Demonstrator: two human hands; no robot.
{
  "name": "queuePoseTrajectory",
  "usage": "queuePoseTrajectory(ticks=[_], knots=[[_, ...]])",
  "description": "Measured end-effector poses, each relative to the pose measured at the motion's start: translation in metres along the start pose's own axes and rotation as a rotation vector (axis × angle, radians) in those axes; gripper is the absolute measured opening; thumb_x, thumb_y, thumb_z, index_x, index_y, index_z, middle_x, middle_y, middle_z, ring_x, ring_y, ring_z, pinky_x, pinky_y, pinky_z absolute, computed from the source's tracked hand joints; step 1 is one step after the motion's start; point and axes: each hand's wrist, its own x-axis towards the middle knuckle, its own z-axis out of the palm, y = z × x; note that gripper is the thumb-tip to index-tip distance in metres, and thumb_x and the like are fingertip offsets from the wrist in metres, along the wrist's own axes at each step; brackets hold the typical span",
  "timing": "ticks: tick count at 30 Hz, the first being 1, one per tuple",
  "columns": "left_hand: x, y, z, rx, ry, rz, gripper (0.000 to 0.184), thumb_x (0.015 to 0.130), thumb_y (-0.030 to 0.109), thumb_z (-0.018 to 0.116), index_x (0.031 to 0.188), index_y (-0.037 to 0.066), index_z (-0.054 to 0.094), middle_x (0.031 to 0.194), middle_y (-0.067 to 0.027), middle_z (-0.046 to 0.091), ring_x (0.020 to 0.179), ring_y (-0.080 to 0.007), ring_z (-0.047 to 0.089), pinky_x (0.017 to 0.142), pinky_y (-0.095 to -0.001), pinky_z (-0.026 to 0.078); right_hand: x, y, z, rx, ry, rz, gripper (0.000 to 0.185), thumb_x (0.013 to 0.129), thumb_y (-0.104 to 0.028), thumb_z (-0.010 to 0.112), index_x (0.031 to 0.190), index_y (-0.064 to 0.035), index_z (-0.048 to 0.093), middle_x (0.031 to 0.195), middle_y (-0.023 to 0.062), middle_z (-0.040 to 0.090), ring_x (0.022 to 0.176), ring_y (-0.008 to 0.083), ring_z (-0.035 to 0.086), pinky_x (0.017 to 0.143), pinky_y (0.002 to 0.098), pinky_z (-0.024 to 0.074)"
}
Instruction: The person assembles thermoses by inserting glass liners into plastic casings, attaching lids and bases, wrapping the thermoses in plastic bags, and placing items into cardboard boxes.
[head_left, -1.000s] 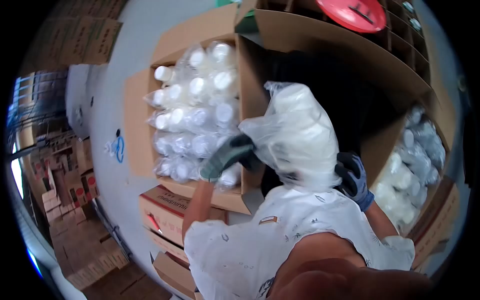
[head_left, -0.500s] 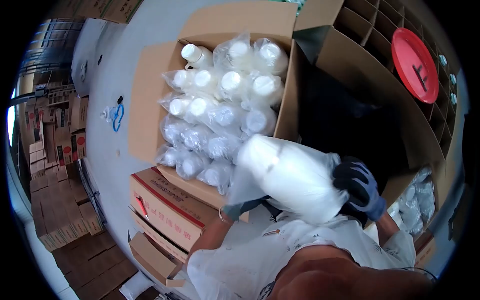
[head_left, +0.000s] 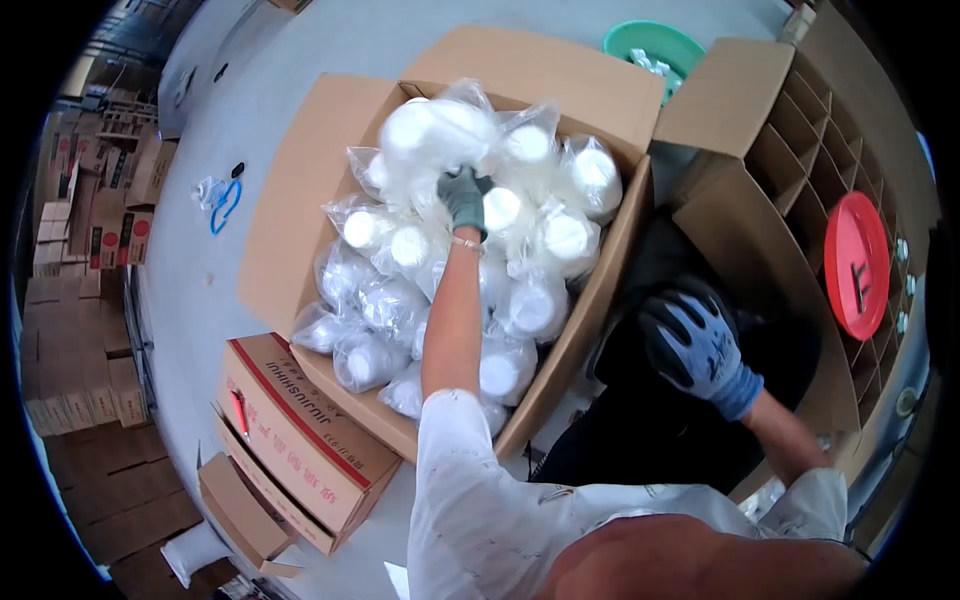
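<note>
My left hand (head_left: 464,199), in a grey-green glove, reaches over the far part of an open cardboard box (head_left: 575,375). Its fingers are closed on the near end of a white bottle in a clear plastic bag (head_left: 430,130), at the box's far left corner. Around it stand several more bagged white bottles (head_left: 408,246), packed in rows with their caps up. My right hand (head_left: 690,340), in a blue-grey glove with dark fingers, lies on my dark-trousered knee. Its fingers are spread and nothing shows in them.
A divided carton (head_left: 790,150) at the right carries a red plate (head_left: 858,265) with small dark pieces. Behind stands a green basin (head_left: 655,40). A closed printed carton (head_left: 310,430) holds a red cutter (head_left: 239,411) at its side; a blue loop (head_left: 226,207) lies on the floor.
The bagged bottle has gone from my lap to the box's far left corner in my left hand. My right hand has let go of it and lowered onto my knee. The view has shifted.
</note>
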Motion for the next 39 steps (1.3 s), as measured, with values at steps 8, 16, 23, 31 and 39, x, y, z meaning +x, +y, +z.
queuePoseTrajectory(ticks=[8, 16, 23, 31, 39], knots=[[0.027, 0.14, -0.023, 0.256, -0.649, -0.453, 0.026, 0.082, 0.023, 0.069, 0.087, -0.001, 0.061, 0.07, -0.0129, 0.064, 0.05, -0.0257, 0.063, 0.049, -0.0389, 0.057, 0.001, 0.003, -0.007, 0.115, 0.139, 0.082, 0.037, 0.072, -0.014, 0.069, 0.109, -0.0093, 0.064, 0.11, 0.0128, 0.063, 0.102, 0.0288, 0.06, 0.097, 0.0489, 0.0436], [0.25, -0.001, -0.079, 1.377, -0.036, 0.496, 0.028, 0.081, 0.029, 0.057, 0.094, 0.007, 0.069, 0.09, -0.0192, 0.068, 0.087, -0.0335, 0.066, 0.078, -0.043, 0.052, 0.003, 0.012, -0.009, 0.248, -0.022, 0.078, 0.036, 0.078, -0.03, 0.065, 0.109, -0.0127, 0.064, 0.111, 0.0119, 0.063, 0.104, 0.0287, 0.059, 0.094, 0.0469, 0.0457], [0.209, -0.013, -0.035, 1.897, -0.046, 0.096, 0.031, 0.092, 0.032, 0.047, 0.108, 0.015, 0.067, 0.124, -0.0071, 0.058, 0.113, -0.0273, 0.058, 0.093, -0.0456, 0.046, 0.013, 0.029, -0.014, 0.345, 0.085, 0.02, 0.028, 0.079, -0.029, 0.061, 0.098, -0.0098, 0.068, 0.098, 0.0115, 0.068, 0.089, 0.0255, 0.065, 0.084, 0.0424, 0.0505], [0.158, 0.02, -0.037, 1.467, 0.153, 0.263, 0.032, 0.086, 0.035, 0.053, 0.099, 0.008, 0.063, 0.109, -0.0161, 0.06, 0.102, -0.0319, 0.057, 0.086, -0.044, 0.045, -0.024, 0.021, -0.009, 0.352, -0.047, 0.152, 0.034, 0.077, -0.03, 0.063, 0.107, -0.0135, 0.065, 0.111, 0.0113, 0.064, 0.1, 0.0282, 0.061, 0.089, 0.0451, 0.0473], [-0.047, 0.238, -0.04, 0.657, -0.016, 1.273, 0.031, 0.075, -0.007, 0.062, 0.103, 0.001, 0.054, 0.102, -0.0136, 0.058, 0.095, -0.031, 0.055, 0.081, -0.041, 0.045, -0.035, 0.022, -0.001, 0.192, 0.255, 0.197, 0.056, 0.069, -0.025, 0.072, 0.121, -0.011, 0.057, 0.129, 0.0156, 0.051, 0.117, 0.0372, 0.048, 0.101, 0.0516, 0.0363]])
